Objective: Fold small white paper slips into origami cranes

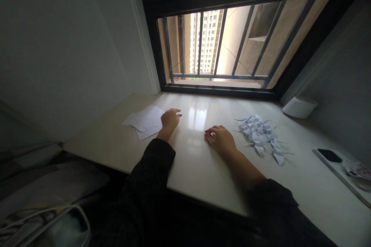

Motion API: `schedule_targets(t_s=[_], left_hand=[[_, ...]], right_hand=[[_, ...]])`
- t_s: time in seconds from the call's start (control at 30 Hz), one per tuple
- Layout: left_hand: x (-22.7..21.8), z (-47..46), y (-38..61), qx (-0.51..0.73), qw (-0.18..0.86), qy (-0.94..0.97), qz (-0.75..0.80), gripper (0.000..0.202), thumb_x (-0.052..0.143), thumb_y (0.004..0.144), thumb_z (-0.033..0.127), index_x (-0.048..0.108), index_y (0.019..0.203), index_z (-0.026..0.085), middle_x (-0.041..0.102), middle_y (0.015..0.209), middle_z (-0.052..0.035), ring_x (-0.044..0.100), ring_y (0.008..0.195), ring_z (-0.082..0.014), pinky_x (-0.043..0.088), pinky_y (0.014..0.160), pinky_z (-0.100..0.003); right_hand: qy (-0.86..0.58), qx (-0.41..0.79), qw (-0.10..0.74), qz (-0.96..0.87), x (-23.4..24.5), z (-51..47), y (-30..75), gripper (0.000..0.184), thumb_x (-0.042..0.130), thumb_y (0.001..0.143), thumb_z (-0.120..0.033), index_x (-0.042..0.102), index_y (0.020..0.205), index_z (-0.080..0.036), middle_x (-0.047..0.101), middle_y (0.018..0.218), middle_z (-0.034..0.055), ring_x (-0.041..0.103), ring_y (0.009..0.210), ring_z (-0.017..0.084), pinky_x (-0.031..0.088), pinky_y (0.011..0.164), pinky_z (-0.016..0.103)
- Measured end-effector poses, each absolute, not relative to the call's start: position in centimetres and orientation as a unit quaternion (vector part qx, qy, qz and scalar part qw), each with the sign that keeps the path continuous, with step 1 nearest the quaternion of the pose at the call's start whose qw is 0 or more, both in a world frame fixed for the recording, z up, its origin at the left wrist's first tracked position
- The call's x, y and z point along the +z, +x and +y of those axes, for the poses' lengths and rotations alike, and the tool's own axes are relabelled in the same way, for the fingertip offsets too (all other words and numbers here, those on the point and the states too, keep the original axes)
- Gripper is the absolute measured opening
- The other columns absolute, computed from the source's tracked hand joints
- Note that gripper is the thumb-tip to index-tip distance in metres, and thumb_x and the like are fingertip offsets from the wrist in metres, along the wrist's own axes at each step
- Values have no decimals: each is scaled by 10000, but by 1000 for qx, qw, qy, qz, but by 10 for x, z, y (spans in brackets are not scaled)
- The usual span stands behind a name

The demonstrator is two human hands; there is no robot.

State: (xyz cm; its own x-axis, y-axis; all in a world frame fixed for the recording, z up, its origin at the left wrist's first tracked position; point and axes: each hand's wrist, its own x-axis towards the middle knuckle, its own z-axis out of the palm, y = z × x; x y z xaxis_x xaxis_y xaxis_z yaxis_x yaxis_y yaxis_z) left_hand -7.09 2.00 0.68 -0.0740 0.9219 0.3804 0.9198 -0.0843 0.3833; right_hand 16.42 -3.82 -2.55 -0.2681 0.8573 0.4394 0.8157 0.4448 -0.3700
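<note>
My left hand (169, 119) lies at the right edge of a small stack of white paper sheets (145, 121) on the pale sill (199, 162), fingers curled loosely, touching the top sheet. My right hand (220, 138) rests palm down on the bare sill, fingers bent and holding nothing. To its right lies a pile of several folded white paper cranes (261, 133), a short gap away from that hand.
A barred window (226, 46) runs along the sill's far edge. A white round container (300, 107) stands at the back right. A dark phone (329, 155) lies on a flat tray-like board at the right. Bedding and a bag sit lower left.
</note>
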Motion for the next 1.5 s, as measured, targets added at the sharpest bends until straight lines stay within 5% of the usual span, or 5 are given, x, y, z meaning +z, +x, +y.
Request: schedule_targets(t_s=[0.3, 0.6, 0.77, 1.03, 1.5], left_hand=[[-21, 35, -142, 95, 27, 559, 823, 807, 570, 760, 533, 312, 1405, 123, 361, 1408, -250, 288, 1320, -394, 222, 1033, -502], [-7, 34, -145, 81, 25, 533, 842, 681, 703, 620, 557, 571, 1153, 153, 642, 1089, -191, 576, 1044, -348, 420, 801, -373], [7, 33, -131, 265, 17, 527, 807, 745, 778, 583, 439, 533, 1244, 199, 650, 1105, -160, 565, 1073, -333, 386, 846, -389], [0, 14, -26, 599, 508, 428, 447, 510, 766, 601, 434, 628, 1003, 153, 660, 1007, -99, 627, 844, -188, 479, 737, -295], [-13, -9, 21, 612, 641, 299, 355, 347, 778, 632, 261, 641, 923, 133, 663, 970, -81, 633, 852, -159, 497, 820, -303]], right_hand=[[-523, 33, 293, -800, -23, -42, 166, 160, 563, 836, -314, 701, 900, -268, 705, 865, 34, 576, 857, 230, 436, 726, 343], [-519, 31, 285, -805, -20, -44, 165, 169, 557, 844, -312, 704, 905, -254, 706, 865, 29, 578, 850, 219, 433, 753, 335], [-523, 37, 299, -797, -20, -42, 166, 188, 563, 839, -314, 687, 965, -247, 703, 862, 35, 584, 851, 230, 438, 742, 349], [-506, 159, 464, -710, -20, -36, 160, 449, 653, 716, -529, 622, 1043, -223, 677, 952, 72, 610, 831, 234, 464, 773, 386], [-491, 334, 541, -595, -24, -28, 159, 285, 652, 701, -476, 680, 786, -206, 706, 794, 40, 658, 750, 207, 497, 706, 333]])
